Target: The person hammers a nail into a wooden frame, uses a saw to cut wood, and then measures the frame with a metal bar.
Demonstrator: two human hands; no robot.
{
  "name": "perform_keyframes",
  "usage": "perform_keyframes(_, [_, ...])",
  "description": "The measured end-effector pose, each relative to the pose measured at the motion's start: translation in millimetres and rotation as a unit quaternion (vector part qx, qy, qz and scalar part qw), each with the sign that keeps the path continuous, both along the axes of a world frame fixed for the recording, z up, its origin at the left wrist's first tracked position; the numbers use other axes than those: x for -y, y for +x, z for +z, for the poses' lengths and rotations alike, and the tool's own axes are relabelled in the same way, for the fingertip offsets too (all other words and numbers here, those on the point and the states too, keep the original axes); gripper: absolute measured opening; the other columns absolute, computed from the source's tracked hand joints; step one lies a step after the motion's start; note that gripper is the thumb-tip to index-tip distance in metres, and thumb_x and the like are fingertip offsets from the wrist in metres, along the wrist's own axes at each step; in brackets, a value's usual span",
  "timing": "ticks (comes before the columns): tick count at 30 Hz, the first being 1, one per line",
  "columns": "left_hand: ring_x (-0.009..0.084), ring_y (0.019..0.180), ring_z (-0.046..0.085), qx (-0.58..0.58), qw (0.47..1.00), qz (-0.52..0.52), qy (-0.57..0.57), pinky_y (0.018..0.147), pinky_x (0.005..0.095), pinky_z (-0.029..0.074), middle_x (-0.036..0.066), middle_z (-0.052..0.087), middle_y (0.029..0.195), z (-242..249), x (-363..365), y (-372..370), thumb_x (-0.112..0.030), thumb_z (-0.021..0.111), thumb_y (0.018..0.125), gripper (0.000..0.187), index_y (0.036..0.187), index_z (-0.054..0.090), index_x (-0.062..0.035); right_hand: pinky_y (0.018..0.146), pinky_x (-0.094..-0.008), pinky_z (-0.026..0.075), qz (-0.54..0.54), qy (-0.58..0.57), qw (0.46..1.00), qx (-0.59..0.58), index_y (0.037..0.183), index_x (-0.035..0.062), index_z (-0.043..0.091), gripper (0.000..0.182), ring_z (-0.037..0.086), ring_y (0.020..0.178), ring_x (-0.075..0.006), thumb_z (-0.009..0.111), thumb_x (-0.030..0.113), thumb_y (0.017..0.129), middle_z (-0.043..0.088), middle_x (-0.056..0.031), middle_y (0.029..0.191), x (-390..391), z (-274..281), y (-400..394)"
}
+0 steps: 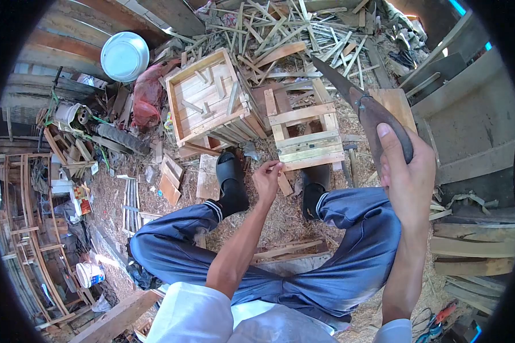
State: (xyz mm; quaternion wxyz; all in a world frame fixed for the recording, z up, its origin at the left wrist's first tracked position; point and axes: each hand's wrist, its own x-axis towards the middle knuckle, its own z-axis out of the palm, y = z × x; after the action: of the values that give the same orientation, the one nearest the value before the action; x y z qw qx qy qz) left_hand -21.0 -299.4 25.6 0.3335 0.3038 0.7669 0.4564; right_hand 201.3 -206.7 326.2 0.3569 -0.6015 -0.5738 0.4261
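Note:
My right hand (403, 171) is wrapped around the dark handle of a handsaw (369, 111). The saw's blade points up and to the left, raised above the floor. At the near left corner of a small slatted wooden frame (309, 143), my left hand (266, 182) is closed, thumb and fingertips pinched against its edge. Several pale slats cross this frame, with gaps between them. It rests by my feet, its near edge over one sandal (316, 176). A short wood piece (285, 184) lies just beside my left fingertips.
A wooden crate (229, 108) with small offcuts on top stands left of the frame. Thin wood strips (303, 34) are heaped at the back. A white bucket (125, 57) sits at the back left. Boards (475, 240) are stacked on the right, and sawdust covers the ground.

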Motion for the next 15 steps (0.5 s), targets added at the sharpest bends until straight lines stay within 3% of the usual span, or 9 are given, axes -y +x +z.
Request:
perform_keyframes(2, [0.011, 0.062, 0.061, 0.01, 1.0, 0.021, 0.001, 0.061, 0.0245, 0.05, 0.008, 0.068, 0.078, -5.9, 1.9, 2.6, -0.015, 0.07, 0.085, 0.023, 0.097, 0.069, 0.0047, 0.048, -0.0259, 0.033, -0.013, -0.006, 1.0, -0.024, 0.085, -0.0025, 0.065, 0.035, 0.04, 0.052, -0.0062, 0.061, 0.031, 0.092, 0.05, 0.0019, 0.057, -0.1, 0.8, -1.9])
perform_keyframes(4, [0.0098, 0.069, 0.061, 0.119, 0.986, 0.089, 0.074, 0.066, 0.0242, 0.05, 0.007, 0.068, 0.085, -20.4, 1.5, 1.0, -0.016, 0.068, 0.087, 0.028, 0.104, 0.066, 0.0056, 0.048, -0.0262, 0.033, -0.011, -0.048, 0.998, -0.04, 0.085, -0.0025, 0.065, 0.035, 0.041, 0.052, -0.0063, 0.061, 0.032, 0.092, 0.05, 0.0016, 0.058, -0.1, 9.2, -1.8])
perform_keyframes(7, [0.0116, 0.082, 0.062, 0.159, 0.982, 0.069, 0.072, 0.075, 0.025, 0.05, 0.009, 0.068, 0.095, -23.6, -2.2, -6.2, -0.015, 0.065, 0.089, 0.031, 0.111, 0.063, 0.0065, 0.047, -0.0256, 0.033, -0.005, -0.069, 0.997, -0.032, 0.084, -0.0018, 0.065, 0.035, 0.041, 0.051, -0.0057, 0.061, 0.032, 0.092, 0.051, 0.0017, 0.058, -2.6, 9.7, -0.8])
perform_keyframes(12, [0.0182, 0.097, 0.063, 0.074, 0.997, 0.035, 0.015, 0.087, 0.0276, 0.049, 0.014, 0.067, 0.107, -3.4, -20.6, 5.3, -0.007, 0.06, 0.089, 0.033, 0.119, 0.059, 0.0074, 0.042, -0.0242, 0.029, -0.01, -0.041, 0.998, 0.048, 0.083, 0.0015, 0.062, 0.036, 0.041, 0.047, -0.0054, 0.057, 0.036, 0.094, 0.046, 0.0037, 0.056, -14.3, 3.2, 9.6])
perform_keyframes(14, [0.0183, 0.099, 0.063, 0.161, 0.982, 0.083, 0.046, 0.087, 0.0273, 0.049, 0.015, 0.065, 0.112, -11.1, -24.3, 7.4, -0.003, 0.059, 0.087, 0.036, 0.122, 0.056, 0.0084, 0.044, -0.0245, 0.031, -0.04, -0.132, 0.986, -0.095, 0.087, 0.0026, 0.059, 0.038, 0.041, 0.047, -0.0067, 0.052, 0.039, 0.096, 0.044, 0.0047, 0.055, -26.9, 4.4, 25.0])
perform_keyframes(15, [0.0185, 0.101, 0.062, 0.163, 0.981, 0.095, 0.037, 0.087, 0.027, 0.049, 0.016, 0.063, 0.118, 9.6, -27.4, 9.3, 0.001, 0.058, 0.086, 0.041, 0.125, 0.053, 0.0085, 0.048, -0.0247, 0.034, -0.039, -0.168, 0.977, -0.123, 0.088, 0.0029, 0.056, 0.039, 0.043, 0.051, -0.0081, 0.048, 0.039, 0.097, 0.045, 0.0034, 0.059, -33.7, 3.5, 33.4])
